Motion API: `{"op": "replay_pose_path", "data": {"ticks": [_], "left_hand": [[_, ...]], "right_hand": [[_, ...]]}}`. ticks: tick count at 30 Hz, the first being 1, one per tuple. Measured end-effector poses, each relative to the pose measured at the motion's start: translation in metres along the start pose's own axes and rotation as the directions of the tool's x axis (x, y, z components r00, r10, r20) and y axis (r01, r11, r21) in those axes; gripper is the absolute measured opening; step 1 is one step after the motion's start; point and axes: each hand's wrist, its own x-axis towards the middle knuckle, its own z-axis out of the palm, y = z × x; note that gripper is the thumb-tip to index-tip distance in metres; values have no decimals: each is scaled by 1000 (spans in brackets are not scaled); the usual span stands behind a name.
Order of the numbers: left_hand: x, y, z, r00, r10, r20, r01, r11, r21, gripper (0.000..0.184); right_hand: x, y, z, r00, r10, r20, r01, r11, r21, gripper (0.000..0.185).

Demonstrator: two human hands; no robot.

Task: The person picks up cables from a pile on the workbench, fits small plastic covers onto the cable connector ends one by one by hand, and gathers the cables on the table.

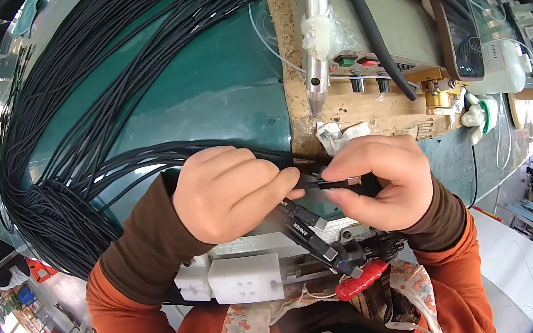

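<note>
Between my two hands is a small black cable connector. My left hand pinches its left side between thumb and fingers. On the right side, the thumb and forefinger of my right hand close around the connector near its end. Just below hang several black cable plugs with metal ends and white lettering. A large bundle of black cables runs over the green mat and passes behind my left hand. The fingers partly hide the connector.
A metal nozzle tool points down above a brown board. Behind it are blue-banded pliers on a grey control box. White blocks and a red-wrapped part lie at the near edge. A white bottle stands right.
</note>
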Motion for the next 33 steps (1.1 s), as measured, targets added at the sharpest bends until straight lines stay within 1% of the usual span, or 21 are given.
{"op": "replay_pose_path", "data": {"ticks": [3, 9, 13, 14, 16, 18, 19, 23, 28, 29, 33], "left_hand": [[-1, 2, -3, 995, 42, 96, -49, 996, 74, 13], [-2, 1, -1, 993, 33, 109, -43, 995, 91, 11], [0, 4, -3, 986, 37, 162, -57, 990, 125, 12], [1, 4, -3, 986, 38, 162, -59, 990, 127, 12], [3, 4, -3, 987, -14, 157, -11, 988, 155, 14], [3, 5, -2, 987, -67, 149, 39, 982, 183, 15], [4, 4, 0, 987, -67, 146, 40, 982, 184, 15], [1, -2, 7, 974, -221, 41, 201, 938, 281, 20], [1, -6, 10, 965, -263, -2, 251, 916, 313, 20], [2, -6, 10, 965, -264, -2, 251, 916, 311, 20], [3, -7, 10, 965, -261, -34, 259, 920, 294, 21]], "right_hand": [[-2, 4, 5, 993, 92, 67, -94, 995, 23, 21], [-1, 13, 9, 994, 101, 45, -103, 994, 41, 19], [1, 12, 8, 977, 174, 124, -184, 980, 74, 17], [2, 11, 7, 977, 172, 124, -182, 981, 73, 17], [4, 5, 5, 926, 358, 123, -375, 910, 179, 16], [5, 1, 3, 837, 528, 144, -546, 790, 277, 14], [6, 2, 2, 837, 527, 145, -546, 791, 275, 14], [7, 10, -1, 758, 653, -2, -543, 632, 553, 13], [10, 18, 5, 776, 628, -61, -468, 638, 611, 16], [10, 19, 4, 775, 629, -61, -469, 638, 611, 16], [8, 22, 1, 801, 598, -2, -390, 525, 756, 11]]}}
